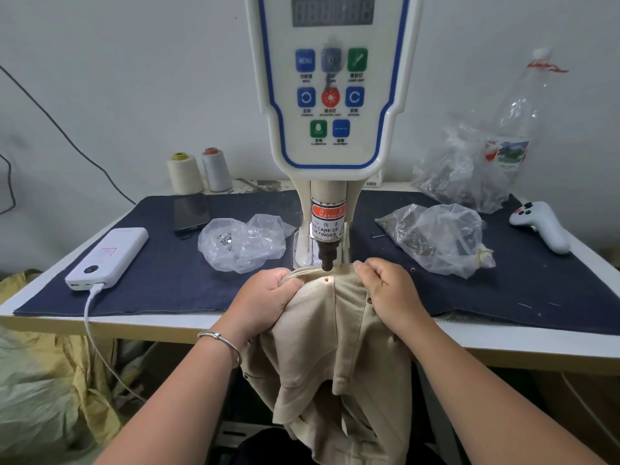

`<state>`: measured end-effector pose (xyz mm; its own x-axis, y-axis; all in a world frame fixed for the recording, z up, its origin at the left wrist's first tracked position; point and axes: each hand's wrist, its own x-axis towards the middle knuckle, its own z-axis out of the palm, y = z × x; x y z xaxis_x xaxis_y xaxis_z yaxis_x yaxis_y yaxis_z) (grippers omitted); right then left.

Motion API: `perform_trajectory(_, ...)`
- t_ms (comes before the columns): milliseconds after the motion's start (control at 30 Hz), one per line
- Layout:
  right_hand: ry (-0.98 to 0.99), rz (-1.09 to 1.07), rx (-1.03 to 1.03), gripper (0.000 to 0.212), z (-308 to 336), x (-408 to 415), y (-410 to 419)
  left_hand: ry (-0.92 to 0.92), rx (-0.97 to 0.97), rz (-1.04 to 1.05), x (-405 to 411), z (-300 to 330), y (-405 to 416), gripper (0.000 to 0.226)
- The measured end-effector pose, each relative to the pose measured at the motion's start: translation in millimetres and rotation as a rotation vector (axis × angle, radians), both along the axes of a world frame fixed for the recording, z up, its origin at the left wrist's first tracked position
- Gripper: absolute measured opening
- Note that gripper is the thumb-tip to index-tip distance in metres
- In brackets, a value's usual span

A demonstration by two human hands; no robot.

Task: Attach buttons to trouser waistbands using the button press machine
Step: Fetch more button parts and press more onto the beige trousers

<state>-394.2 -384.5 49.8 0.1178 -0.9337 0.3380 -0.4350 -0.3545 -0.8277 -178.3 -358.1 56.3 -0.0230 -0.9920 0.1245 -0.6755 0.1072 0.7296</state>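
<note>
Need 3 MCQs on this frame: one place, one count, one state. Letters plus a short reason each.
1. Where is the power bank?
A. left end of table
B. right end
C. on the machine

2. How many thread cones stand at the back?
A. one
B. two
C. four

3. What is the left hand doing?
A. lying flat and open
B. gripping the trousers
C. pressing a panel key

Key:
1 A, it lies on the dark cloth at the left, cable plugged in.
2 B, a cream cone and a grey one.
3 B, fingers curled round the waistband below the press head.
</note>
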Motion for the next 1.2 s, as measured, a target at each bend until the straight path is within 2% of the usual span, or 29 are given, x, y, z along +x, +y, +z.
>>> perform_trajectory(200,-0.082,0.029,0.072,0.05,28.3,5.6,10.4,-0.001,-0.009,0.001,-3.3,13.5,10.1,0.04)
perform_trajectory(267,-0.167,0.056,0.201,0.047,46.6,4.3,15.5,-0.011,-0.045,0.024,-3.5,21.9,13.8,0.041)
perform_trajectory(367,-0.231,0.093,0.448,0.03,61.6,-1.0,26.1,-0.014,-0.041,0.041,-4.6,33.5,22.8,0.044)
perform_trajectory(467,-0.249,0.097,0.625,0.03,66.2,-4.1,40.0,0.023,0.069,0.036,-7.9,43.9,33.9,0.046)
perform_trajectory(600,-0.252,0.079,0.734,0.026,67.9,-6.0,53.8,-0.014,0.256,0.025,-14.2,54.8,41.7,0.039)
perform_trajectory(667,-0.28,0.096,0.749,0.026,65.8,-9.6,64.2,0.046,0.306,0.02,-13.5,57.1,48.9,0.041)
perform_trajectory(833,-0.434,0.243,0.732,0.03,70.3,-28.1,96.5,0.37,0.401,-0.108,-4.1,67.5,84.0,0.042)
perform_trajectory(933,-0.476,0.337,0.667,0.025,81.7,-38.3,112.4,0.499,0.411,-0.232,-3.3,78.4,103.4,0.065)
perform_trajectory(1033,-0.475,0.422,0.628,0.047,91.1,-47.3,122.5,0.568,0.425,-0.302,-4.9,90.6,118.3,0.08)
perform_trajectory(1067,-0.46,0.453,0.606,0.046,93.9,-49.7,124.9,0.582,0.419,-0.313,-4.8,94.3,121.6,0.083)
perform_trajectory(1167,-0.444,0.573,0.551,0.022,101.0,-58.4,128.3,0.605,0.403,-0.331,-3.9,102.3,127.2,0.081)
perform_trajectory(1200,-0.445,0.626,0.542,0.023,102.6,-63.0,127.5,0.613,0.4,-0.335,-3.7,104.8,128.6,0.076)
